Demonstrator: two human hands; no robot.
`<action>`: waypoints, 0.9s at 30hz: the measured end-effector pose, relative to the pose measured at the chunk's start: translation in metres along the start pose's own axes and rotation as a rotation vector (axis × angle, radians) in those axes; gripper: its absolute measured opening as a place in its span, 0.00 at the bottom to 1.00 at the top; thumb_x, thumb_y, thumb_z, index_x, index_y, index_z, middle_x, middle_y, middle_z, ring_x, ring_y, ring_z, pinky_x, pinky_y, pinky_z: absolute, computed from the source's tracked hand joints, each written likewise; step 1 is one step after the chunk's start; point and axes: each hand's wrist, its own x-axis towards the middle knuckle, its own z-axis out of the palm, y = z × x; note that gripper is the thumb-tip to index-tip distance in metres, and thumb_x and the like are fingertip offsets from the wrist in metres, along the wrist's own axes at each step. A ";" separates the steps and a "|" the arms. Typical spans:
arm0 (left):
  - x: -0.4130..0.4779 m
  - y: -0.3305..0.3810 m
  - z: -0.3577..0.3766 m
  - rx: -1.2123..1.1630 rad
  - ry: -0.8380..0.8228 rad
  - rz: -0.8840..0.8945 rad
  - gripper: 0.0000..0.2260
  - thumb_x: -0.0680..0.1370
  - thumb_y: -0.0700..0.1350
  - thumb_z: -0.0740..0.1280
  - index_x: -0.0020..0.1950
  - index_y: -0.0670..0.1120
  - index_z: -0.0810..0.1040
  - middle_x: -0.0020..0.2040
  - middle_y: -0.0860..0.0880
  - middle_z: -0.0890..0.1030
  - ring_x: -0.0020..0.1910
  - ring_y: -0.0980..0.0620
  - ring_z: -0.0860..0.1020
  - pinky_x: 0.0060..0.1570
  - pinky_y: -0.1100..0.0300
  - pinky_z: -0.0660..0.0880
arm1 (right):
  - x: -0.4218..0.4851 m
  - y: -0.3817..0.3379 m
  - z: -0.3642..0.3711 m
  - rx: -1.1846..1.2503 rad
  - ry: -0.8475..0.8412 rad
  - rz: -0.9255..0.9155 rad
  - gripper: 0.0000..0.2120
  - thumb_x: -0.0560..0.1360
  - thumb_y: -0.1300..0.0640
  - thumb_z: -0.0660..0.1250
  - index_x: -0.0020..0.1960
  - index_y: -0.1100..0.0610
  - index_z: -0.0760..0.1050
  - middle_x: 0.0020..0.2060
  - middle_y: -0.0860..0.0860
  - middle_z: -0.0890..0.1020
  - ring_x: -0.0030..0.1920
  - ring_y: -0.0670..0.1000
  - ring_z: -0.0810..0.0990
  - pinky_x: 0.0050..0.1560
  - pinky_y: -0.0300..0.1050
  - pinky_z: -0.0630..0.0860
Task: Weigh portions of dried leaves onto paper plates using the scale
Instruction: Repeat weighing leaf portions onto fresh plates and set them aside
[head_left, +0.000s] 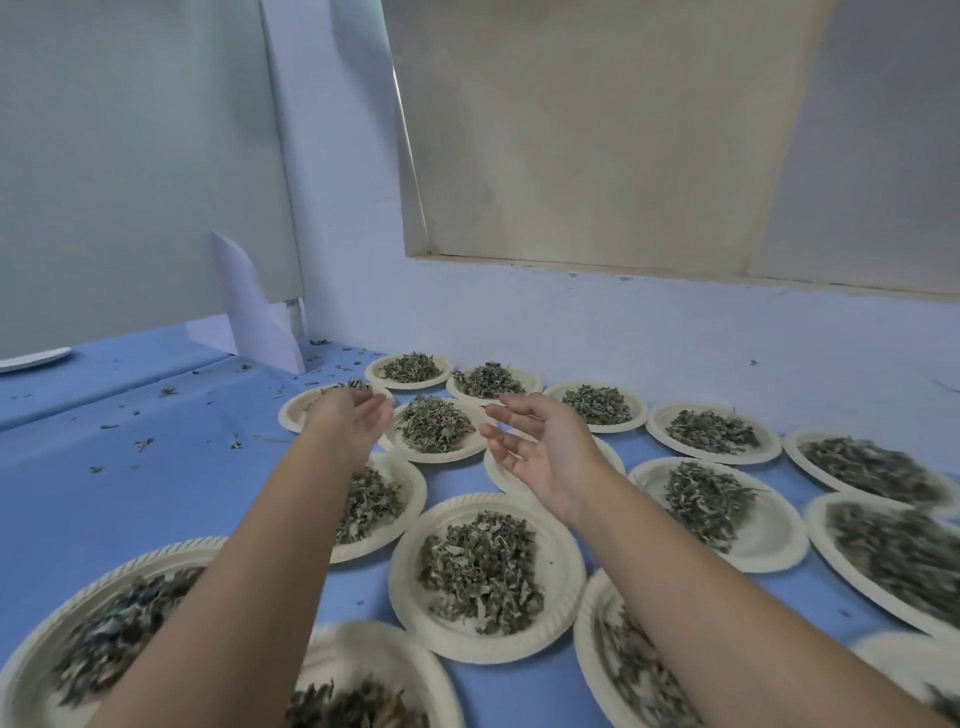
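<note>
both hands are stretched out over a spread of paper plates, and neither holds anything. the left hand is wide open, its fingers loosely extended and its palm turned toward the other hand. the right hand faces it with fingers spread and a little bent, and it is also empty. the two hands are apart, with a clear gap between their fingertips.

in that gap, level with the fingertips, sits a filled plate carrying a heap of dried leaves. under the left hand lies a far-left plate, whose load the hand mostly hides. beneath the right palm a half-hidden plate shows only part of its rim and floor.

beyond both hands, close to the wall, stand a first back plate and a second back plate, each with a small pile. nearer than the hands, between the two forearms, a near plate holds a broad pile. another plate lies under the left forearm. to the right of the right hand, a right-side plate and others run off to the frame edge, and the outermost are blurred.

left of the left hand, the blue table cover is strewn with leaf crumbs. farther out that way, a folded white paper stands in the corner.
</note>
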 end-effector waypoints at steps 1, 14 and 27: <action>-0.013 -0.007 0.007 0.037 -0.024 -0.025 0.13 0.82 0.35 0.54 0.65 0.34 0.70 0.62 0.40 0.77 0.53 0.46 0.79 0.49 0.58 0.77 | -0.009 -0.005 -0.002 0.004 0.007 -0.002 0.03 0.77 0.64 0.62 0.48 0.60 0.74 0.43 0.55 0.81 0.35 0.51 0.81 0.34 0.39 0.77; -0.211 -0.118 0.126 0.078 -0.341 -0.172 0.10 0.80 0.38 0.56 0.42 0.42 0.75 0.38 0.48 0.79 0.36 0.54 0.76 0.36 0.64 0.71 | -0.158 -0.075 -0.105 0.104 0.118 -0.055 0.07 0.78 0.67 0.58 0.49 0.64 0.75 0.35 0.55 0.81 0.32 0.49 0.80 0.34 0.37 0.75; -0.377 -0.232 0.215 0.000 -0.518 -0.181 0.12 0.80 0.37 0.57 0.40 0.42 0.76 0.26 0.51 0.80 0.25 0.58 0.77 0.27 0.69 0.73 | -0.296 -0.144 -0.234 -0.131 0.391 -0.353 0.06 0.78 0.65 0.61 0.47 0.63 0.77 0.28 0.52 0.79 0.31 0.49 0.78 0.29 0.35 0.74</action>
